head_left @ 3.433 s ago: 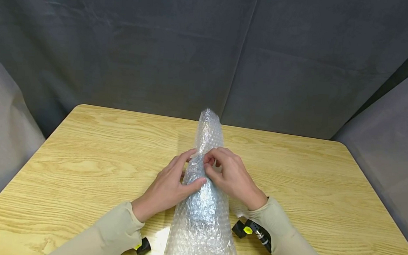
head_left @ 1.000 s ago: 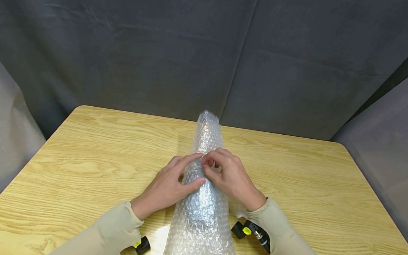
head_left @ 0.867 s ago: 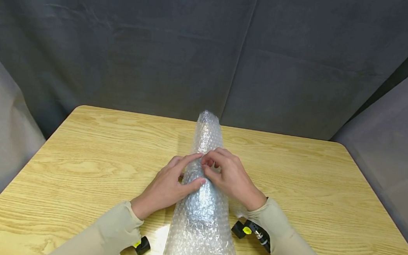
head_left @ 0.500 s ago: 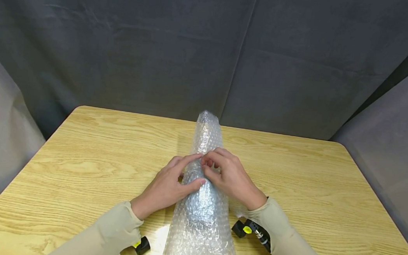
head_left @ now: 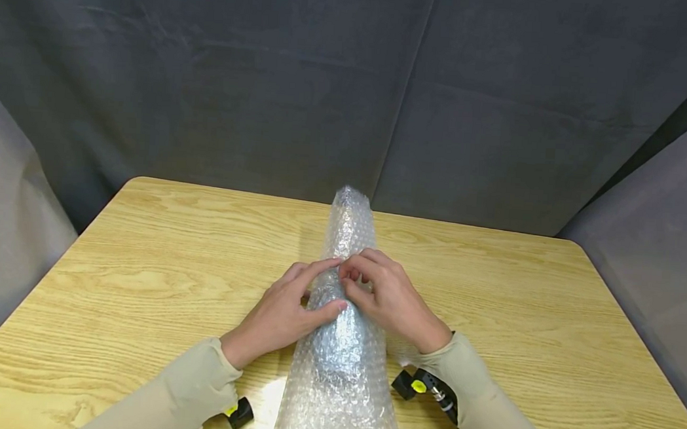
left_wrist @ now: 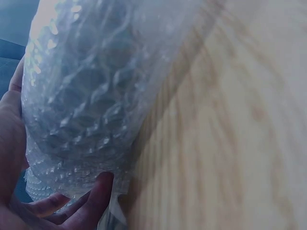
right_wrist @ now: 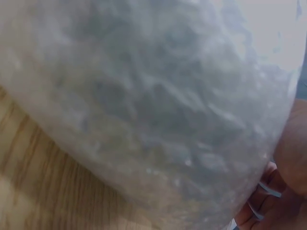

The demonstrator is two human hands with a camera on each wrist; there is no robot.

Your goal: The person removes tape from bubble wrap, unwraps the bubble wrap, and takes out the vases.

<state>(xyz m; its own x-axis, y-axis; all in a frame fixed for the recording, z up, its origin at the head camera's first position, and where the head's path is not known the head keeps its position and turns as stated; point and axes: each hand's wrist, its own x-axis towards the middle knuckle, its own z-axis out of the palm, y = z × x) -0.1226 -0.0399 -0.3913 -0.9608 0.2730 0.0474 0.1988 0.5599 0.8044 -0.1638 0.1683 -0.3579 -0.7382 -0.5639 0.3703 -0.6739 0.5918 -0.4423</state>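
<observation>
A long bundle of clear bubble wrap (head_left: 338, 398) lies lengthwise in front of me, narrow at its far end, with something grey-blue showing dimly through its middle. My left hand (head_left: 281, 312) spans its left side, index finger and thumb on top. In the left wrist view the other fingers (left_wrist: 98, 196) curl against the plastic (left_wrist: 91, 96). My right hand (head_left: 388, 296) pinches thumb and index finger together on top of the wrap, right by the left index fingertip. The right wrist view is mostly filled by blurred bubble wrap (right_wrist: 158, 96); the pinched spot is hidden there.
The wood-grain table (head_left: 138, 281) stretches out on both sides of the bundle. A dark grey curtain (head_left: 239, 90) hangs behind it, with lighter cloth (head_left: 665, 260) at the sides. Black wrist cameras (head_left: 406, 384) sit under both sleeves, close to the tabletop.
Since the oldest frame, my left index finger has shifted right, from the bundle's left edge to its middle beside the right fingertips. The right hand has edged slightly left. Over the last second almost nothing moved.
</observation>
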